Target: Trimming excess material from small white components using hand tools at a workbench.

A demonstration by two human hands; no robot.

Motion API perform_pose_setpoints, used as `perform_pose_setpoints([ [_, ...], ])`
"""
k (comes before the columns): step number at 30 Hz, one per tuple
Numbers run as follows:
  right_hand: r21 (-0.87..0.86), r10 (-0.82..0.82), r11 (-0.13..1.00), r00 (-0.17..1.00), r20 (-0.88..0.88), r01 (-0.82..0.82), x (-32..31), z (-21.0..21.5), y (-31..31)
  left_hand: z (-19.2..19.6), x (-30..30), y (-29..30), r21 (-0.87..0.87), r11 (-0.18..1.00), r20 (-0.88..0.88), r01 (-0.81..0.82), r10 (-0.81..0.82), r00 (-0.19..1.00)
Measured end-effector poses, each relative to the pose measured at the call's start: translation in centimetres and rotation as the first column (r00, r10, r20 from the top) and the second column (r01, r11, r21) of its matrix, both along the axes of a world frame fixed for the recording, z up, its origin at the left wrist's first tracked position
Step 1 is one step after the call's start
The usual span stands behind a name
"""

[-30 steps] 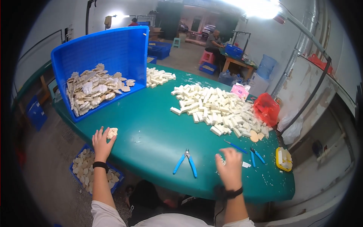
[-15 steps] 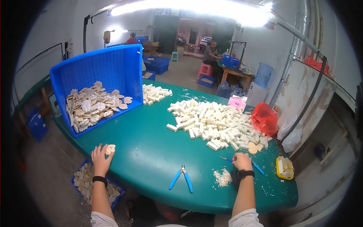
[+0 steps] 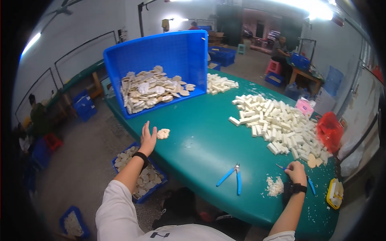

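My left hand (image 3: 148,140) rests at the table's left edge, fingers stretched out and holding nothing. Right beside its fingers lies a cream, lumpy-edged flat piece (image 3: 163,133). Toward the right, my right hand (image 3: 296,172) is closed around a slim blue-handled tool (image 3: 311,185); its thin end pokes out to the left and the middle is hidden in my fingers. A heap of pale shavings (image 3: 274,186) lies left of that hand. Between my hands, blue-handled nippers (image 3: 233,176) lie on the table with their handles spread.
A tilted blue crate (image 3: 157,44) of flat pieces stands at the back left of the green table (image 3: 193,148). Many white blocks (image 3: 277,120) are piled at right, near a red bag (image 3: 329,132) and a yellow box (image 3: 335,193). Below sits another crate (image 3: 146,178) of pieces.
The view has swung left, so the table appears farther right. My left hand's fingers have straightened from their curl around the cream piece, which stays on the table. My right hand keeps the tool.
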State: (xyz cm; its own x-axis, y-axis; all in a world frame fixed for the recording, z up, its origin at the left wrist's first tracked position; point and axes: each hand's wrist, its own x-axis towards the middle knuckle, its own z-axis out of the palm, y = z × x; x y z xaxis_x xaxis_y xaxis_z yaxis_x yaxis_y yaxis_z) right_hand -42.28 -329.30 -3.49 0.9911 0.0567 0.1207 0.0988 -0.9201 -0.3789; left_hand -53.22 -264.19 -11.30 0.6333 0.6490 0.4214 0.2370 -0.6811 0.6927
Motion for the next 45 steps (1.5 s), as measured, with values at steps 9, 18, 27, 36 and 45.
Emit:
perform_pose_setpoints([
  [9, -0.149, -0.036, 0.988, 0.999, -0.006, 0.034, -0.6, -0.4, 1.1, 6.3, 2.0, 9.5, -0.586, 0.776, -0.048, -0.232, 0.253, 0.966],
  [18, -0.060, 0.008, 0.998, 0.984, 0.180, 0.003, 0.6, -1.2, 2.5, 3.7, 5.1, 21.0, 0.236, 0.953, -0.207, -0.191, 0.242, 0.948],
  [27, -0.050, -0.077, 0.995, 0.993, 0.092, 0.081, -0.4, -0.5, 2.0, 8.6, 6.1, 13.4, 0.350, 0.889, -0.252, -0.295, 0.392, 0.885],
  [36, -0.060, -0.081, 0.994, 0.994, 0.074, 0.086, 0.4, -0.6, 2.4, 6.3, 7.6, 16.7, 0.466, 0.841, -0.254, -0.273, 0.423, 0.870],
  [45, 0.040, -0.078, 0.996, 0.997, -0.027, 0.079, -0.4, 0.0, 2.3, 7.8, 7.0, 17.1, 0.300, 0.915, -0.087, -0.268, 0.306, 0.948],
])
